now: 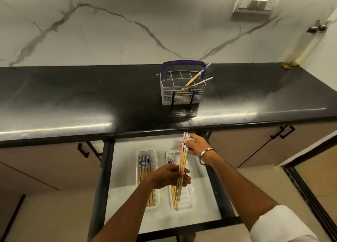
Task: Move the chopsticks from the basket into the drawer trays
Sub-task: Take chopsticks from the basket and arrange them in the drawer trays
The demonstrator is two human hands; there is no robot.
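Observation:
A grey wire basket (182,95) with a purple handle stands on the black counter; two wooden chopsticks (196,76) with blue-and-white patterned tops lean in it. Below, an open drawer holds two white trays. The left tray (154,155) is filled with several chopsticks; the right tray (189,196) holds a few. Above the right tray I hold a small bundle of chopsticks (182,161). My left hand (167,177) grips its lower part and my right hand (197,145) pinches its patterned top ends.
The black counter (91,99) overhangs the drawer's back. The drawer's dark frame (102,178) runs along both sides. Cabinet handles (83,150) stick out left and right. A switch panel (256,3) and an oil dispenser (308,42) sit by the marble wall.

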